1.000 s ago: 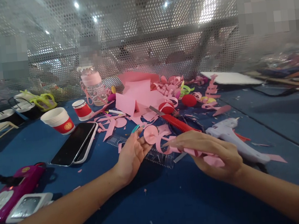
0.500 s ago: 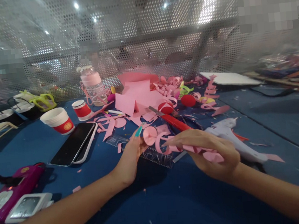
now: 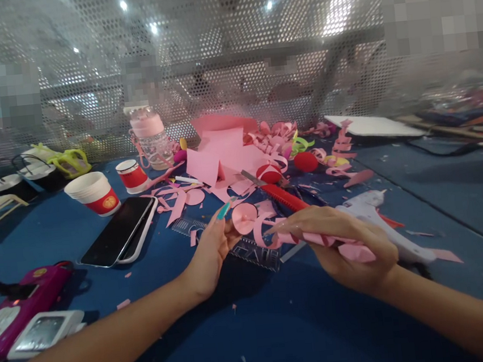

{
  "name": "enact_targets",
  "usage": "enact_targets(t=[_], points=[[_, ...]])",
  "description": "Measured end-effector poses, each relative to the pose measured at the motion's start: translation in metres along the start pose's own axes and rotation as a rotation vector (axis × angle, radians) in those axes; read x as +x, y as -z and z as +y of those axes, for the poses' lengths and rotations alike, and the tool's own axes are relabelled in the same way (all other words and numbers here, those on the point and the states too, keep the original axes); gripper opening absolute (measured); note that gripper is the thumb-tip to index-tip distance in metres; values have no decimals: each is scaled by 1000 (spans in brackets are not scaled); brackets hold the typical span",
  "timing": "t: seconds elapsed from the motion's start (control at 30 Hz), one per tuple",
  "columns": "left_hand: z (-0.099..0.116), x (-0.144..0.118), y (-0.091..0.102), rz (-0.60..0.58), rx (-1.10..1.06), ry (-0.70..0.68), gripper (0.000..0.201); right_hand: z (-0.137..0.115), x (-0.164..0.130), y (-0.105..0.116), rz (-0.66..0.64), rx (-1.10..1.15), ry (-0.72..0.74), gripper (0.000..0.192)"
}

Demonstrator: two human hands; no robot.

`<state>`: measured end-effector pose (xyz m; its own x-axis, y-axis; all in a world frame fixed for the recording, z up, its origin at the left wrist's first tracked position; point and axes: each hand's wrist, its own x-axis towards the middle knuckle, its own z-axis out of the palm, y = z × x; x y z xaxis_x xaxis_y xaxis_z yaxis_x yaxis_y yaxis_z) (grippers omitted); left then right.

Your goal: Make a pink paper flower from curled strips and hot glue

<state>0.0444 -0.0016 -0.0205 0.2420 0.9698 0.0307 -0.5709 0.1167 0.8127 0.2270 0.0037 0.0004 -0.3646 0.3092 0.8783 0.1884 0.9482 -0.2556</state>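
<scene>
From the head camera, the left hand holds a small round pink paper disc by its edge, pinched at the fingertips just above the blue bench. The right hand is closed around a rolled pink paper strip, and a curl of that strip loops up right beside the disc. Compared with a second ago, very little has moved. The left hand has turned a bit, so its green nail now points up more, and the disc sits a tiny bit nearer the curl. The right hand has slid slightly to the right. It looks like the two pink pieces are being lined up slowly. A clear ruler lies under the hands, a white glue gun sits just behind the right hand, and a phone lies well off to the left.
</scene>
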Motion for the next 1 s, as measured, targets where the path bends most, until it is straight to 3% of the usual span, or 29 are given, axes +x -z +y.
enact_targets(t=[0.17,0.33,0.4,0.57,0.73,1.0], points=[[0,0,0,17,-14,6,42,2,-2,-2,42,30,-66,43],[2,1,1,49,-53,-11,36,5,3,-9,371,120,-436,16],[3,1,2,26,-52,-28,36,8,5,-11,434,143,-524,9],[3,-1,1,-9,-69,-32,43,15,6,-9,473,272,-628,4],[4,-1,0,-27,-59,-10,48,15,6,-10,480,328,-641,5],[6,3,0,90,-133,100,51,15,5,-10,417,228,-590,8]])
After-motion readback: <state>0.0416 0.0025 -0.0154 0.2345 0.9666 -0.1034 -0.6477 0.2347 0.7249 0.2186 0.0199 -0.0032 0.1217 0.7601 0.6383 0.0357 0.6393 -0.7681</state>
